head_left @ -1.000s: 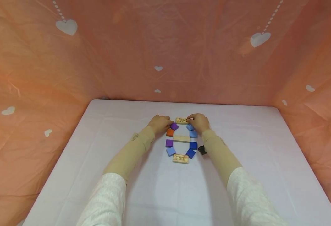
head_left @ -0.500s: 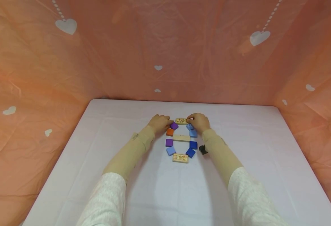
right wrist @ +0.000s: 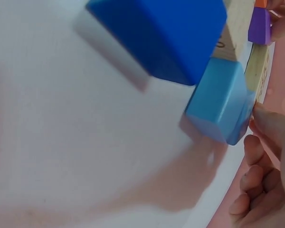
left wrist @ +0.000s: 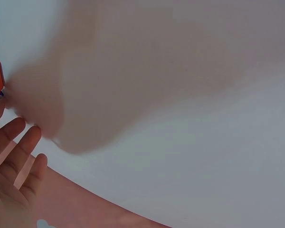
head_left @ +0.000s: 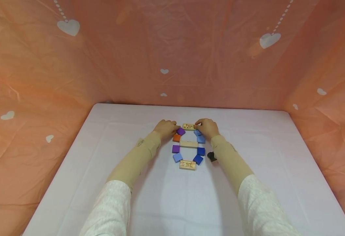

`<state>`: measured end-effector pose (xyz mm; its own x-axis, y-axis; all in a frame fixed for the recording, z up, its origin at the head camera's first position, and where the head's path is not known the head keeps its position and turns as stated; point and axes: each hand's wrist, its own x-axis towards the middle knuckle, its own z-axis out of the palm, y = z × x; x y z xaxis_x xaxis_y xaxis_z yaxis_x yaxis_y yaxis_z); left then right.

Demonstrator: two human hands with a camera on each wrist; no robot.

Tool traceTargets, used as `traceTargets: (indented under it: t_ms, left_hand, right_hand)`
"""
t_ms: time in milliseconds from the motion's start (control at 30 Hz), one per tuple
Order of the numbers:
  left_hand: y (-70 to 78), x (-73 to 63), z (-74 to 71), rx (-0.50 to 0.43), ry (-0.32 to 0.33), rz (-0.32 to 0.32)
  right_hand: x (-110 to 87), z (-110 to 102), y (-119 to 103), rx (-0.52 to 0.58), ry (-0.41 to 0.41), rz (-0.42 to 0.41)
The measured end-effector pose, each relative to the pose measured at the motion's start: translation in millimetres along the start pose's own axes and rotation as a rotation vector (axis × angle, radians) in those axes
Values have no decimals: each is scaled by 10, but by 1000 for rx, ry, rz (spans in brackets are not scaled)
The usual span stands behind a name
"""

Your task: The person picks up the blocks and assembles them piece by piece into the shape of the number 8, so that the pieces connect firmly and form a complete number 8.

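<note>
At the far end of a ring of blocks, my left hand pinches a purple block beside an orange block. In the left wrist view its other fingers spread loosely and the pinch is mostly hidden. My right hand has thumb and forefinger at the right end of a printed wooden block, pinching it. Its remaining fingers curl below, seen in the right wrist view. Close to that hand, a light blue block and another light blue block lie against each other.
A plain wooden block crosses the ring's middle. Nearer lie a second purple block, a pale blue block, two dark blue blocks and another printed block. A black object sits by the right forearm on the white table.
Almost nothing moves: both hands stay at the far blocks, and the block layout looks the same. The whole head view shifts very slightly.
</note>
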<state>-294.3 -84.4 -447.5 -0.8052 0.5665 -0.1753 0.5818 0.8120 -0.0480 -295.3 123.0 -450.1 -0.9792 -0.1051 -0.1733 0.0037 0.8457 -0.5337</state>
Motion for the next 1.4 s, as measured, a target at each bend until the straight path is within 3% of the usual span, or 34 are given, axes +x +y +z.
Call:
traceTargets:
  t_ms: [800, 1100, 1400]
  left_hand:
    - [-18, 28, 66, -39, 29, 2]
    - [26, -57, -95, -89, 60, -33]
    - [-66, -296, -317, -99, 138, -86]
  right_hand:
    - [-12, -43, 78, -16, 3, -41]
    - [-86, -266, 63, -40, 78, -142]
    - [-258, -580, 204, -55, 216, -256]
